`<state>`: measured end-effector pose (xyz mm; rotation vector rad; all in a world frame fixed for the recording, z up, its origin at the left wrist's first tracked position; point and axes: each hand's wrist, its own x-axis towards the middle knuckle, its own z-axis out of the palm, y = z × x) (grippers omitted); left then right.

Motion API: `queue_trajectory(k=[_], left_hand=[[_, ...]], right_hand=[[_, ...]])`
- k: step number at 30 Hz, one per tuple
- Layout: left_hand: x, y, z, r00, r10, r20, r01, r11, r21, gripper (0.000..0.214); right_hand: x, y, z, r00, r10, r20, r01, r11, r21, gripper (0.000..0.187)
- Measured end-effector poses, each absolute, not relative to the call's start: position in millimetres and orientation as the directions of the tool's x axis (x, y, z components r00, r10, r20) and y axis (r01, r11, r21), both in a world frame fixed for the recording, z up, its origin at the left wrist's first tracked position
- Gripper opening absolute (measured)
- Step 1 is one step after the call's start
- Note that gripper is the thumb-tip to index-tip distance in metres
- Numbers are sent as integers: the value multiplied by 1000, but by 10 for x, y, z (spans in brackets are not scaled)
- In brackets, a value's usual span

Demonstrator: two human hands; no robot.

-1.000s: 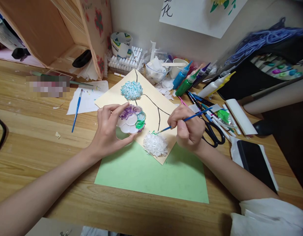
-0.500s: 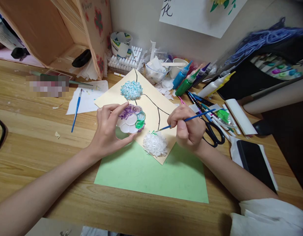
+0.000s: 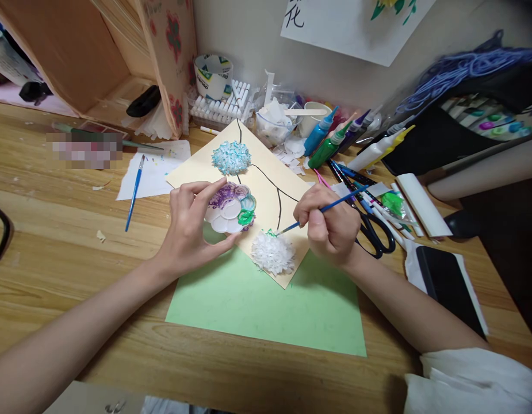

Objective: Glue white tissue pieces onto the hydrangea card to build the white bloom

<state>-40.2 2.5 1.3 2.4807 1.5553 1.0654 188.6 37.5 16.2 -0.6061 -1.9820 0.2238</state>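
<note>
My left hand grips a small flower-shaped paint palette between thumb and fingers; its wells hold purple, teal and green paint. In my right hand is a thin blue paintbrush, its tip at the upper edge of a white paper pompom flower. Green flecks mark that edge. The pompom sits on a cream card with black drawn stems, and a blue-tipped pompom is at its far end. Beneath the card lies a green sheet.
Another blue brush rests partly on a paint-spotted paper at left. Right of my hand are black scissors, pens and a black phone-like slab. Behind stand paint bottles, a scrap-filled bowl and white markers.
The brush in my right hand has tilted up at its rear end, and its tip has shifted slightly right on the white pompom. My left hand and the palette stay nearly still.
</note>
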Motion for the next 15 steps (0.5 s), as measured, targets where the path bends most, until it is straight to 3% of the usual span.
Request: queue_trajectory(k=[7, 15], left_hand=[[-406, 25, 9, 270, 802, 533, 783, -505, 364, 77], [-404, 15, 1, 291, 813, 505, 777, -508, 371, 79]], right_hand=[[1857, 312, 192, -202, 466, 861, 271, 872, -408, 20], [1835, 296, 224, -411, 446, 795, 256, 893, -369, 17]])
